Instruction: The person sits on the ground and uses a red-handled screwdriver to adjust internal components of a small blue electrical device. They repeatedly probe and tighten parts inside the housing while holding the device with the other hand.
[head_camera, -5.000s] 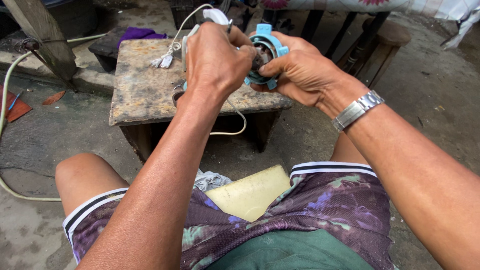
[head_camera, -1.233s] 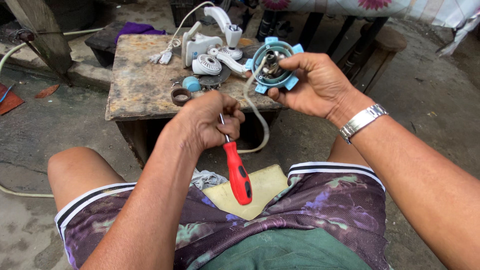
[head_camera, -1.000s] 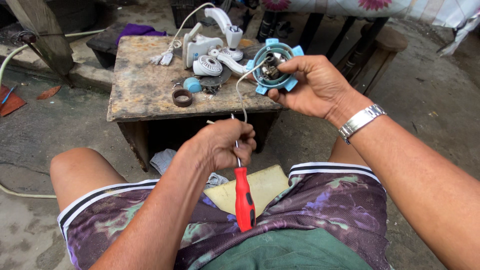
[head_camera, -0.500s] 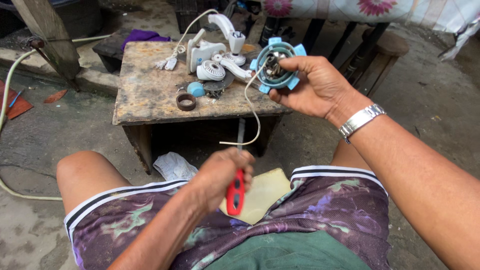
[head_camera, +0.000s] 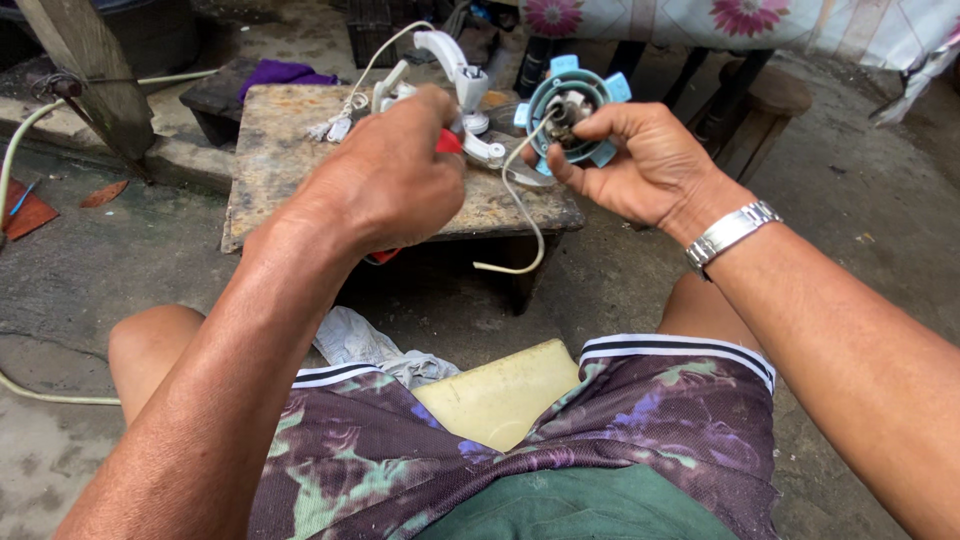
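Note:
My right hand (head_camera: 645, 165) holds a round light-blue motor part (head_camera: 570, 105) with a metal core, raised over the small table. A white wire (head_camera: 520, 215) hangs down from it. My left hand (head_camera: 385, 185) is closed around a red-handled screwdriver (head_camera: 447, 141); only bits of red handle show past the fingers, and its tip is hidden. The left hand is raised beside the blue part, a short way to its left. A metal watch (head_camera: 728, 232) is on my right wrist.
A low worn wooden table (head_camera: 280, 150) stands ahead with white plastic parts (head_camera: 450, 60) on it. A pale yellow seat (head_camera: 500, 395) shows between my legs, with a crumpled cloth (head_camera: 360, 340) beside it. A wooden post (head_camera: 85, 70) and a hose (head_camera: 20, 150) are at left.
My left hand, which had dropped toward my lap with the red screwdriver, has come back up to the table level beside the blue part. My right hand has kept holding the part.

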